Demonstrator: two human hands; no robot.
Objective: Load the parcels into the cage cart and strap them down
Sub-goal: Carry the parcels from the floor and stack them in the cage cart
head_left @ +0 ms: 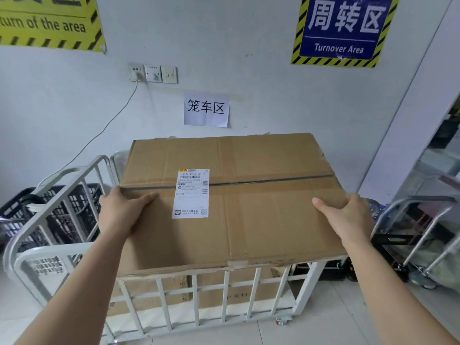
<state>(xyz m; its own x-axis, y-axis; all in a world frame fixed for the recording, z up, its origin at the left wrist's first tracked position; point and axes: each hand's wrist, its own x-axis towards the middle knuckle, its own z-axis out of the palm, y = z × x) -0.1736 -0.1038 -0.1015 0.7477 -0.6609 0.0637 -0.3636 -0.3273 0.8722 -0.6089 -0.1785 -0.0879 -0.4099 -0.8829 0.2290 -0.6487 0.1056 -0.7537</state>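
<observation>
A large brown cardboard parcel (249, 195) with a white shipping label fills the middle of the view, above the white metal cage cart (196, 300). My left hand (122, 212) grips its left edge, thumb on top. My right hand (348, 217) grips its right edge the same way. Below it, more cardboard parcels (211, 290) show through the cart's front bars. Whether the top parcel rests on them or hangs in my hands I cannot tell.
A black plastic crate (62, 215) stands behind the cart's left side rail (57, 185). A second metal trolley (418, 235) sits at the right. The white wall (273, 83) behind carries signs, sockets and a hanging cable.
</observation>
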